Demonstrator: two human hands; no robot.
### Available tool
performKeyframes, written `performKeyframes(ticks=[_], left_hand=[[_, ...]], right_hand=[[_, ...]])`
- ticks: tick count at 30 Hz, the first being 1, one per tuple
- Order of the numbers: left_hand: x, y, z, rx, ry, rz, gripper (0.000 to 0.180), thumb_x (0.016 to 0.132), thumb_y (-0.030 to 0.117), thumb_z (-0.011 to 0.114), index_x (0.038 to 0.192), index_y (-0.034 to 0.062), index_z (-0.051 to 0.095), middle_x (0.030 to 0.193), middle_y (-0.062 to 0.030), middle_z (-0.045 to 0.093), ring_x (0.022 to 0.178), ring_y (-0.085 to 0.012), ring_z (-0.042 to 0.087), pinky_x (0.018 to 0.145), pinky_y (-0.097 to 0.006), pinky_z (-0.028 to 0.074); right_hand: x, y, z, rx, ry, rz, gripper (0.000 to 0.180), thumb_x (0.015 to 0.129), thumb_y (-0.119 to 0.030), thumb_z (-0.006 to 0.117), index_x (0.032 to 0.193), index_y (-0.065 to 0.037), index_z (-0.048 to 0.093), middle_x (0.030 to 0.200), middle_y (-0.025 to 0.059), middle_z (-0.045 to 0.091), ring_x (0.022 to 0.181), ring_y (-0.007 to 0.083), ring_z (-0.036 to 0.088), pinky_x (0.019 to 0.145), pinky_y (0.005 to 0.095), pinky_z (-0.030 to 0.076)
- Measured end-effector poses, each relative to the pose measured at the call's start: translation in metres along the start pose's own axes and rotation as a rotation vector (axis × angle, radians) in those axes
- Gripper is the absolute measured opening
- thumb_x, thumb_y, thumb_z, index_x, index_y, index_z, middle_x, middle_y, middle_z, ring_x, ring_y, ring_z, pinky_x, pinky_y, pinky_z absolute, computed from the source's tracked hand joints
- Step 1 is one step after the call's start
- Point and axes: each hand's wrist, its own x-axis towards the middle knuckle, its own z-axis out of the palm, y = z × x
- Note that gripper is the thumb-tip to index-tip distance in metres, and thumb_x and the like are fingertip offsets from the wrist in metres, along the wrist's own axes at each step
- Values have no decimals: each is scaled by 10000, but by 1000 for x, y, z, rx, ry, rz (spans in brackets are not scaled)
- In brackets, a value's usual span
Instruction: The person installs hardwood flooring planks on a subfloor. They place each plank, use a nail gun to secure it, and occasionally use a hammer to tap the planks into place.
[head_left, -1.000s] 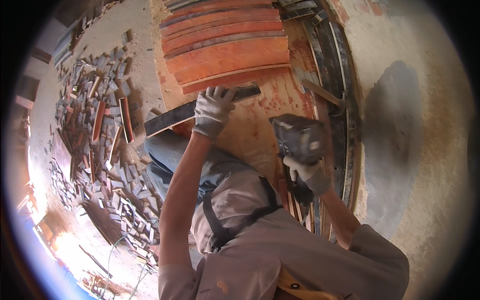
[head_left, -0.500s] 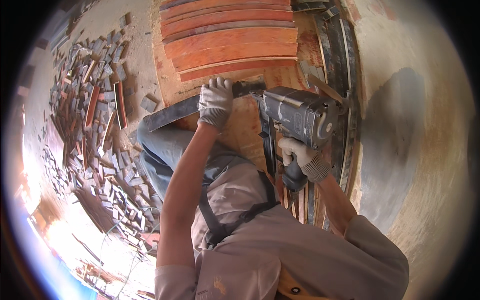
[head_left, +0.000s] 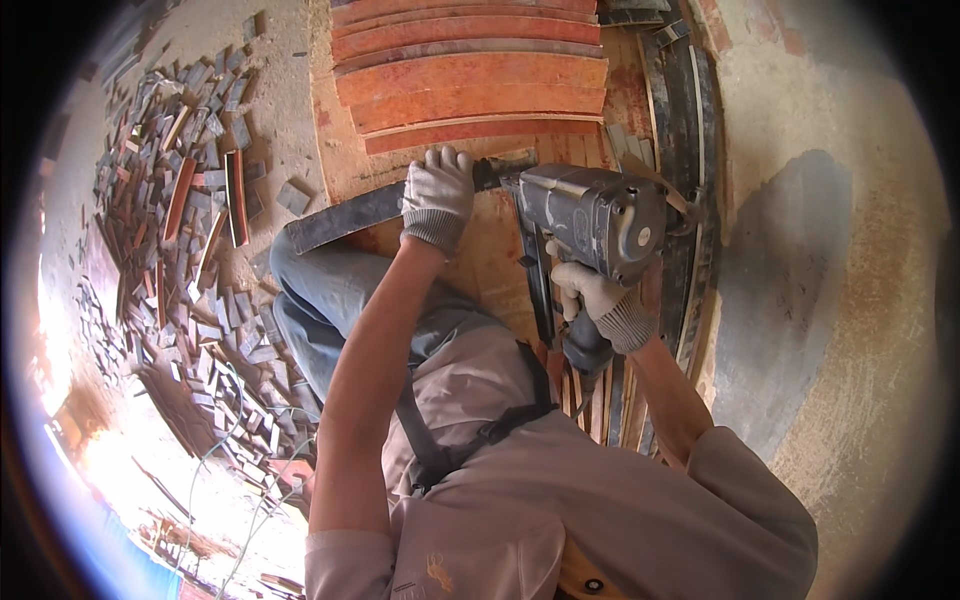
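My left hand (head_left: pixel 438 193), in a pale knitted glove, is closed over a long dark wooden strip (head_left: pixel 352 215). The strip's left end reaches past my bent knee, and its right end meets the nose of a nail gun (head_left: pixel 580 212). Wrapped around the nail gun's handle is my gloved right hand (head_left: pixel 603 302); the trigger finger is partly hidden. The gun's body is dark and scuffed, with a long magazine slanting down toward me. Beneath the strip lies a brownish wooden panel (head_left: pixel 485 262).
Orange-red boards (head_left: pixel 470 72) lie side by side beyond my hands. Long dark strips (head_left: pixel 683 150) are stacked along the right, beside the concrete floor (head_left: pixel 850 300). A heap of small wood offcuts (head_left: pixel 215 320) covers the left, with thin hoses or cords (head_left: pixel 238 400) near it.
The nail gun and my right hand have shifted slightly left and up in the view. My left hand stays on the strip; the boards appear slightly further right.
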Motion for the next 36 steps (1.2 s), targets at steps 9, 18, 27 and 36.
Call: performKeyframes(ticks=[9, 18, 27, 36], left_hand=[[0, 1, 2, 3, -17, 0, 162, 905, 114, 555, 1057, 63, 575, 1024, -157, 629, 989, -330, 637, 782, -463, 514], [30, -20, -32, -228, -320, 31, 261, 939, 211, 623, 1174, 105, 666, 1080, -159, 672, 996, -366, 687, 834, -470, 563], [78, -6, -58, -516, -867, 98, 541, 867, 599, 749, 1189, 165, 768, 1108, -174, 757, 1051, -352, 714, 927, -438, 548], [66, -19, -26, -487, -771, 89, 579, 870, 507, 763, 1243, 65, 729, 1214, -228, 722, 1172, -361, 684, 986, -433, 533]], right_hand=[[-13, -25, -1, -5, 140, -73, 135, 909, -104, 633, 959, -9, 714, 608, 37, 605, 472, 134, 543, 527, 287, 451], [-40, 44, -41, -344, 306, -127, 267, 908, -233, 716, 1125, -82, 682, 774, 46, 672, 728, 196, 662, 715, 347, 522], [-73, 154, -43, -1047, 700, -180, 816, 834, -307, 794, 1485, 15, 421, 961, 238, 734, 840, 416, 725, 768, 503, 558], [-54, 175, -48, -1081, 504, -117, 598, 841, -342, 775, 1276, 19, 579, 899, 245, 727, 783, 409, 721, 732, 488, 571]])
